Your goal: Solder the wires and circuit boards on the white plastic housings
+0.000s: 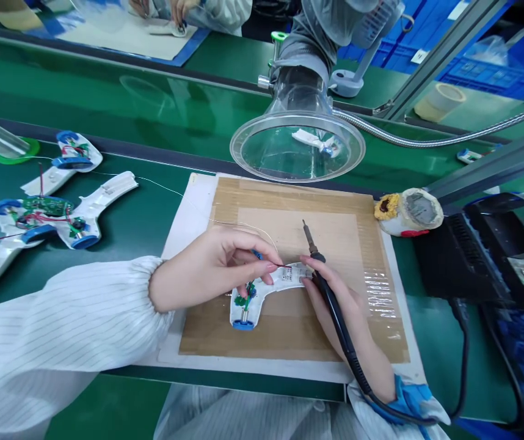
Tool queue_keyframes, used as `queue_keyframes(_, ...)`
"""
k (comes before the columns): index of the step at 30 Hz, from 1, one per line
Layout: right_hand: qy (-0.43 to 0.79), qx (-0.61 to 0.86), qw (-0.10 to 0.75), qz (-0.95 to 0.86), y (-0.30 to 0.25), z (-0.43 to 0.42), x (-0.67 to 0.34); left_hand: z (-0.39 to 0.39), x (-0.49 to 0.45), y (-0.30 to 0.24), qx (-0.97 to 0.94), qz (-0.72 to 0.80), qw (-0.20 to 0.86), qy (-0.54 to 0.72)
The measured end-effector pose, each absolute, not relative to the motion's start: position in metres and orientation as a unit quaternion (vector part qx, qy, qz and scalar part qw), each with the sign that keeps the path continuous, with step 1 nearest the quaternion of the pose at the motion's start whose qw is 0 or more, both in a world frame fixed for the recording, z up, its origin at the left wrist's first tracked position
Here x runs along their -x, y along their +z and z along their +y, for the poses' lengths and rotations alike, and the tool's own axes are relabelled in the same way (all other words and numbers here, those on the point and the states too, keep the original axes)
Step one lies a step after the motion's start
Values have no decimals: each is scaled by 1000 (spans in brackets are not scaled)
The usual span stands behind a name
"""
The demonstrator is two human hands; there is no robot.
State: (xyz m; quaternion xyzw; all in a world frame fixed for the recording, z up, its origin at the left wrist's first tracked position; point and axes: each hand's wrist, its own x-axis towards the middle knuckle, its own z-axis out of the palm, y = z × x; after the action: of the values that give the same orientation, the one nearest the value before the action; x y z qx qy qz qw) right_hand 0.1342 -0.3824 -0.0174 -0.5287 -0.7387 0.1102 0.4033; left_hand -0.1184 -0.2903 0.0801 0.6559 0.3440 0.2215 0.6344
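Observation:
On the taped cardboard mat [262, 342] lies a white, gun-shaped plastic housing [273, 286] with blue rings and small green electronic parts. My left hand [211, 263] is over it, thumb and forefinger pinching a dark red wire [284, 266] above its handle. A thin solder wire [239, 223] runs across from the left to this hand; whether the fingers also grip it is hidden. My right hand [347, 308] is closed around a black soldering iron [335, 305], its metal tip pointing up and away. The fingertips of that hand also touch the housing's handle end.
A clear round fume hood [297, 116] hangs above the mat's far edge. More white housings [106, 198] with wired boards lie left, near a green-ended solder spool [5, 143]. Right are a tip-cleaning pot [408, 211] and a black box [445, 256]. Another person's hands [182, 9] appear across the bench.

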Motion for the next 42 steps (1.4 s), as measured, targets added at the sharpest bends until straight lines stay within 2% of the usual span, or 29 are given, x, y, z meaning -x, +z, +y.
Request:
queue_keyframes(3,96,518,402,-749,-14,-382,-134,-295,116,73,-742,334,519,261)
queue_keyframes(8,69,519,410,-747,-20,-383,-133,-306,110,46,-922,260,83,274)
queue_keyframes(11,69,521,416,-742,-25,-382,-132,-312,106,31,-931,238,-29,275)
queue_keyframes(13,75,526,411,-741,-24,-382,-132,-316,104,26,-918,279,-5,283)
queue_keyframes(17,96,534,412,-732,-13,-386,-133,-319,103,19,-860,366,186,302)
queue_keyframes(21,99,535,507,-668,-2,-402,-141,-317,104,14,-821,366,310,310)
queue_keyframes(24,106,516,546,-651,1,-412,-147,-317,103,14,-816,364,327,306)
queue_keyframes(35,147,514,526,-661,4,-412,-146,-317,101,13,-827,361,304,304)
queue_keyframes(42,109,502,550,-658,1,-413,-150,-316,102,12,-816,359,329,311)
